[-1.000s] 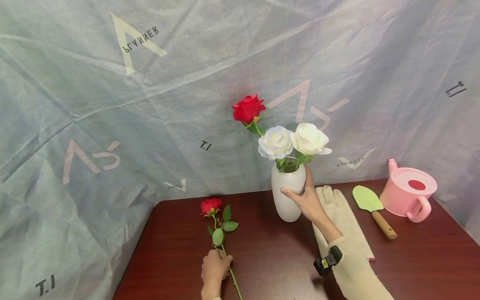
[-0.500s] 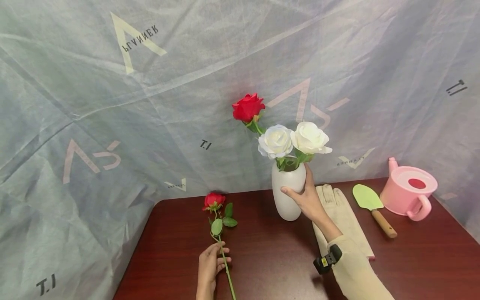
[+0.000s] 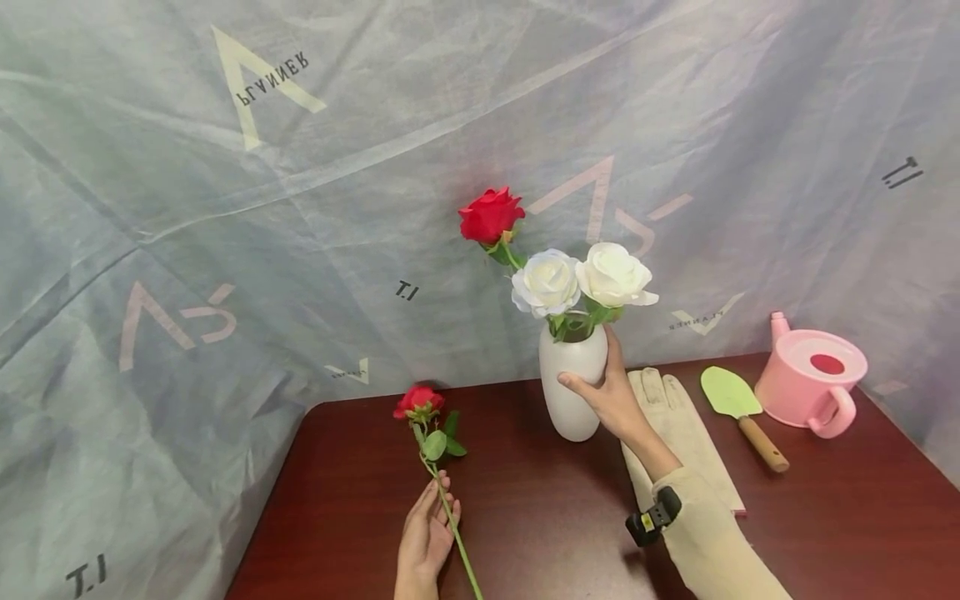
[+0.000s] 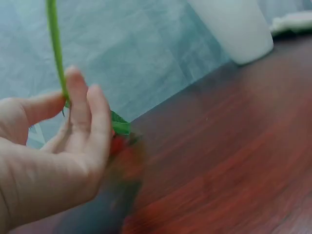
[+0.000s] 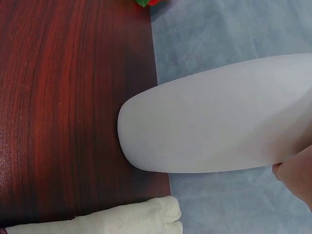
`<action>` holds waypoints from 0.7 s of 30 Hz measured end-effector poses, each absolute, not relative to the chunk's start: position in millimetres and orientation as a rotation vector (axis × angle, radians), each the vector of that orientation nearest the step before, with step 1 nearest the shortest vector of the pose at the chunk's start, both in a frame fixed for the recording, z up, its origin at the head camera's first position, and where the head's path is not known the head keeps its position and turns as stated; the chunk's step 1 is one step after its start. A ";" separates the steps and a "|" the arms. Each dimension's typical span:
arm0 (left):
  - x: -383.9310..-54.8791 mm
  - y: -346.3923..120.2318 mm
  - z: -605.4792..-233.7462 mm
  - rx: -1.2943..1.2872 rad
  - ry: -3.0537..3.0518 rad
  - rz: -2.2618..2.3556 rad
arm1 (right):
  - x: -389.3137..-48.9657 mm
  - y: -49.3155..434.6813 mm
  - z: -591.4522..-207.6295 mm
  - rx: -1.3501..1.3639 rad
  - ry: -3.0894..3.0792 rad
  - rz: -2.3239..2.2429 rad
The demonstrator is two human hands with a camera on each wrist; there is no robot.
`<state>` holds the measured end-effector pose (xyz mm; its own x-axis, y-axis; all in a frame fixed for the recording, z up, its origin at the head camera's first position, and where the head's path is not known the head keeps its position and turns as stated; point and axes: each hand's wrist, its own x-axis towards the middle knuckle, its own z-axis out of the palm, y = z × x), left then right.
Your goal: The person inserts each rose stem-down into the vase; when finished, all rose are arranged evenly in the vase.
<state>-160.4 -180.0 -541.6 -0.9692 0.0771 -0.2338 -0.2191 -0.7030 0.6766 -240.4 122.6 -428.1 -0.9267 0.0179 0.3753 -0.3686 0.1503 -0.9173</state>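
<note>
My left hand [image 3: 427,537] pinches the green stem of a red rose [image 3: 418,402] between thumb and fingertips, palm turned up. In the left wrist view the stem [image 4: 55,48] runs up from the fingertips, while the bloom is mostly hidden behind the hand [image 4: 73,146]. With my right hand [image 3: 611,392] I grip the upper side of a white vase [image 3: 567,404], which stands upright on the table. Another red rose [image 3: 491,217] and two white roses [image 3: 546,283] rise from its mouth. The right wrist view shows the vase body [image 5: 204,122] and part of a finger.
Beige work gloves [image 3: 690,442] lie under my right forearm, beside the vase. To their right are a green trowel [image 3: 731,392] with a wooden handle and a pink watering can [image 3: 798,383]. A grey cloth [image 3: 337,167] hangs behind the dark red wooden table [image 3: 540,517].
My left hand has rolled from knuckles up to palm up around the stem. The rose has turned, its bloom shifting slightly. My right hand still holds the vase in place.
</note>
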 end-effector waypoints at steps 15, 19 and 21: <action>-163.6 -161.4 -519.6 -0.058 0.995 2.970 | -242.7 121.8 -425.1 0.343 -2.153 1.814; -157.8 -151.3 -505.7 -0.090 1.133 3.045 | -239.2 122.2 -428.7 0.330 -2.171 1.804; -158.4 -146.0 -496.0 -0.073 1.168 3.092 | -241.4 122.5 -430.4 0.333 -2.168 1.800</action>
